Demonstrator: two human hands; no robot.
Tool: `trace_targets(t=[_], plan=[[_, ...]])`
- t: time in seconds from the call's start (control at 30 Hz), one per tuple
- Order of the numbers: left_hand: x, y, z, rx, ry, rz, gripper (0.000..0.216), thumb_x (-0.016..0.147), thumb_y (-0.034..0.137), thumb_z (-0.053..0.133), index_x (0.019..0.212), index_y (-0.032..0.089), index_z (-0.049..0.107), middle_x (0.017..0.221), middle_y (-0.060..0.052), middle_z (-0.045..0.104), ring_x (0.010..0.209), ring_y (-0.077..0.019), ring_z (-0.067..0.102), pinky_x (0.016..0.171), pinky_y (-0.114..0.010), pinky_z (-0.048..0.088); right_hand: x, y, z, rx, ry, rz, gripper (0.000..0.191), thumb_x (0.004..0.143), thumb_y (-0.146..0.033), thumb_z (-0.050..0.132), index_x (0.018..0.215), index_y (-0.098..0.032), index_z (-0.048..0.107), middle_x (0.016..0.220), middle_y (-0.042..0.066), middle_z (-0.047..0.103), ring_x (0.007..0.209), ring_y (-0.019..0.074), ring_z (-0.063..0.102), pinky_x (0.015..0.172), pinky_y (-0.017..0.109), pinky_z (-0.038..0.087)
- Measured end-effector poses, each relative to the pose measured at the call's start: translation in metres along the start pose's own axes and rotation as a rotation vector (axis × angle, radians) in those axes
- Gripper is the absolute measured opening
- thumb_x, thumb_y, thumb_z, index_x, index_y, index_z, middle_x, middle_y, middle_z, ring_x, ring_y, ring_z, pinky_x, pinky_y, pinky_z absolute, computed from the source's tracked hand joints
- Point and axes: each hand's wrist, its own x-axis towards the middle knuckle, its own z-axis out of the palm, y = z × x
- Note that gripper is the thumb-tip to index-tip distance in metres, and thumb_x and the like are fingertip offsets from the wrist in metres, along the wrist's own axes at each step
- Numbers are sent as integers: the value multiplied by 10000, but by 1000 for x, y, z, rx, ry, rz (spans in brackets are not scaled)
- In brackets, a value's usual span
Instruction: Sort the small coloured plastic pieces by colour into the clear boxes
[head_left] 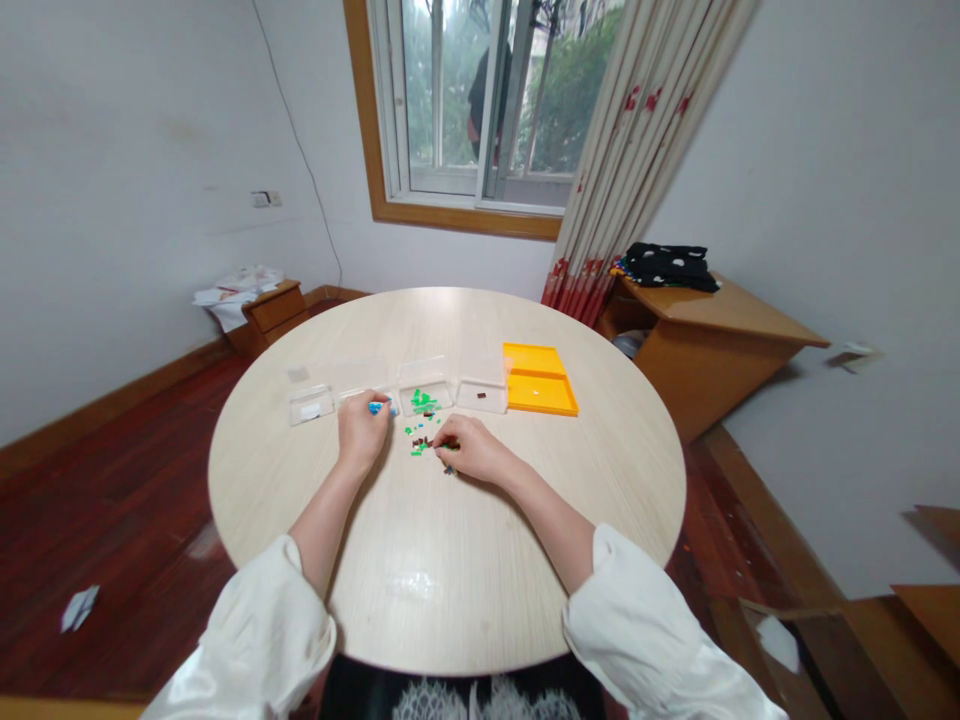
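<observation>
Head view: my right hand (474,449) curls beside brown pieces (419,442) on the counter (450,570); a careless brush could scatter them. My left hand (362,430) meets blue pieces (374,408); either grip, I can't tell.

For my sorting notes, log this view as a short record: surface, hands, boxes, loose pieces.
Surface: round pale table
Left hand: at blue pieces; grip unclear
Right hand: fingertips at loose pieces; grip unclear
Leftmost clear box: white contents
Middle clear box: green pieces
Rightmost clear box: brown piece
Orange box: open; small white piece
Loose pieces: mostly brown and green, between the hands
</observation>
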Motion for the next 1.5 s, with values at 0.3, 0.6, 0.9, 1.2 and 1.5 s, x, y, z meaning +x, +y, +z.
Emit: trace_targets(t=[0.3,0.6,0.9,1.2,1.5], plan=[[1,-4,1,38,-18,-4,247,759,248,485,818,155,705,857,-102,705,852,-257,608,781,-350,426,0,-2,-1,12,-6,108,133,692,-52,562,733,-128,663,751,29,608,669,96,517,647,205,391],[-1,2,-5,205,-60,-57,292,814,282,453,888,166,710,909,-105,701,910,-281,579,812,-389,386,2,2,3,10,16,136,141,686,-48,558,744,-133,655,754,25,596,668,101,505,647,216,385],[-1,7,-9,260,-59,-85,306,824,311,444,892,174,709,899,-108,696,925,-294,562,785,-388,355,1,1,3,-10,21,134,131,692,-49,545,715,-144,631,752,22,586,674,108,505,658,226,383],[-1,7,-10,279,-60,-99,307,827,327,443,863,176,708,867,-117,691,917,-294,552,773,-386,334,0,0,2,-67,48,115,124,718,-55,516,709,-146,599,773,42,600,720,129,518,677,247,382],[-1,9,-11,275,-42,-108,293,807,337,465,806,170,705,824,-124,683,896,-299,550,761,-392,333,2,1,-2,66,210,81,130,762,-74,495,723,-155,589,704,17,624,673,119,557,668,234,411]])
